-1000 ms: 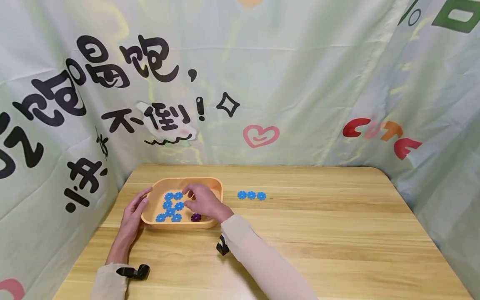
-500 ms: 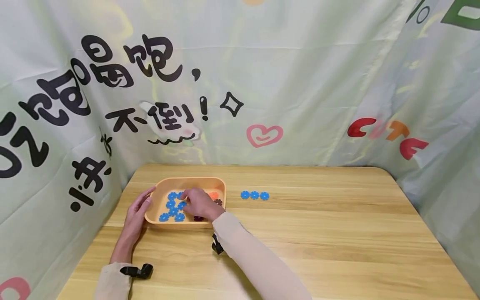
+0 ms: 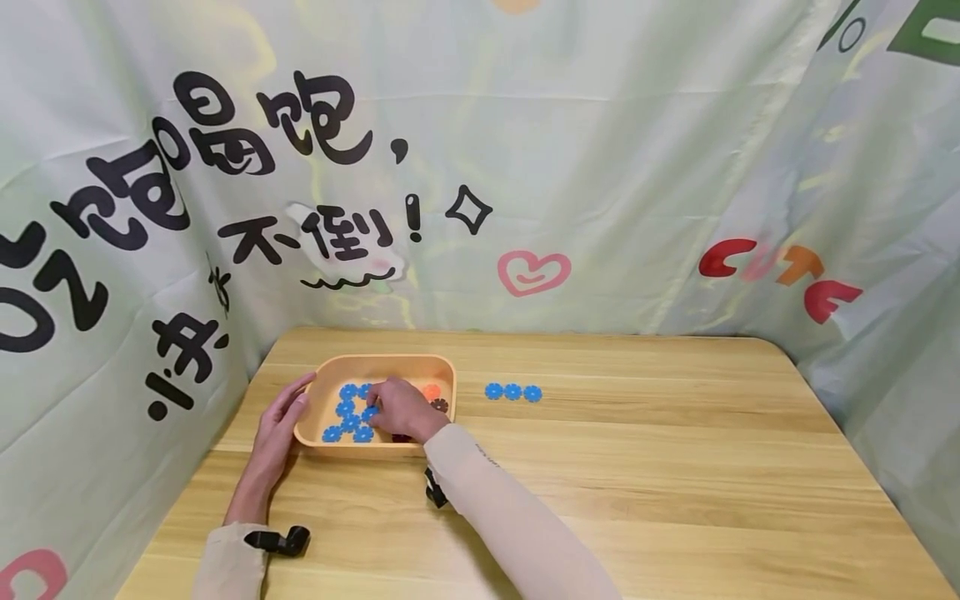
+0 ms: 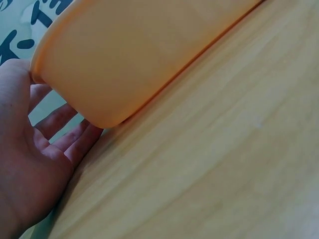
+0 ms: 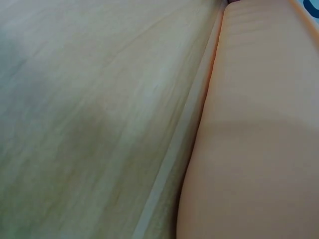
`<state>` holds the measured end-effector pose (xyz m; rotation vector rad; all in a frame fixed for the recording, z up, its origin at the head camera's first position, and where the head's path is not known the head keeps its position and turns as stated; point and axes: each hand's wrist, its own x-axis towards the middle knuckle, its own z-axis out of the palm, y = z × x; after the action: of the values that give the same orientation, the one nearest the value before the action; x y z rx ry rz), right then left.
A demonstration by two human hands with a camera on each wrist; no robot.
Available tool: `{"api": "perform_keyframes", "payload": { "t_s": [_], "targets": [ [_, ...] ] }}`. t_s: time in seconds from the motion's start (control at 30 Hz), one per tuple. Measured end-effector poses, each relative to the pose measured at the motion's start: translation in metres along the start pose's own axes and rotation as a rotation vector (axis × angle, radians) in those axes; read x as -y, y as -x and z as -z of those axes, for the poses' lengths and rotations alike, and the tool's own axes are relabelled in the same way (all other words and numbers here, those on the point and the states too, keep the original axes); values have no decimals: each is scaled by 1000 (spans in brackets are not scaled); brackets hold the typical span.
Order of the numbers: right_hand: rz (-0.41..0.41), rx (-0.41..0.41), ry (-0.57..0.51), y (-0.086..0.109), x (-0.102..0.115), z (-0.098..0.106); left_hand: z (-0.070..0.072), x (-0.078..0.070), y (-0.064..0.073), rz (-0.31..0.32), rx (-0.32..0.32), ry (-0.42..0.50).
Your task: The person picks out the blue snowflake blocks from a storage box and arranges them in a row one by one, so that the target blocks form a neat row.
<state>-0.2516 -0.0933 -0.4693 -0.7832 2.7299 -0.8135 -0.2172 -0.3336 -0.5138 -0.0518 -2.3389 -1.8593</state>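
An orange tray stands on the left of the table, with several blue flower-shaped plastic pieces lying in it. At its left end, my left hand grips the wall; the left wrist view has the thumb at the rim and the fingers along the outside. My right hand reaches inside, fingers bent down beside a blue piece. Whether the fingertips pinch that piece is hidden. The right wrist view has only the tray's outer wall and tabletop, with no part of the hand clearly visible.
Three blue flower-shaped pieces lie in a row right of the tray. Inside the tray's right part are an orange piece, a brown one and a dark one partly under the wrist. A printed curtain stands behind the wooden table.
My right hand has shifted slightly left and closer to the blue pieces, uncovering the orange and brown pieces. My left hand stays on the tray. The head view has turned slightly left.
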Motion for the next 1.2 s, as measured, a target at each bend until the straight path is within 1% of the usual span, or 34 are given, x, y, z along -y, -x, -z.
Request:
{"api": "perform_keyframes", "payload": {
  "t_s": [0.17,0.37,0.53,0.63,0.7,0.8,0.9,1.2],
  "targets": [
    [-8,-11,-59,0,-2,0,0,0,0,4,2,1],
    [8,-24,-155,1,-3,4,1,0,-1,13,-15,1],
    [9,-28,-248,4,-4,9,0,0,-1,24,-9,-4],
    [17,-29,-297,8,-5,15,0,0,0,14,-2,-9],
    [35,-37,-307,11,-5,20,0,0,0,7,1,-22],
    [72,-57,-294,14,-4,26,2,1,0,-3,-3,-39],
    [93,-72,-302,19,-2,32,2,1,0,0,-7,-46],
    [134,-116,-332,41,2,53,0,0,0,12,-5,-24]
  ]
}}
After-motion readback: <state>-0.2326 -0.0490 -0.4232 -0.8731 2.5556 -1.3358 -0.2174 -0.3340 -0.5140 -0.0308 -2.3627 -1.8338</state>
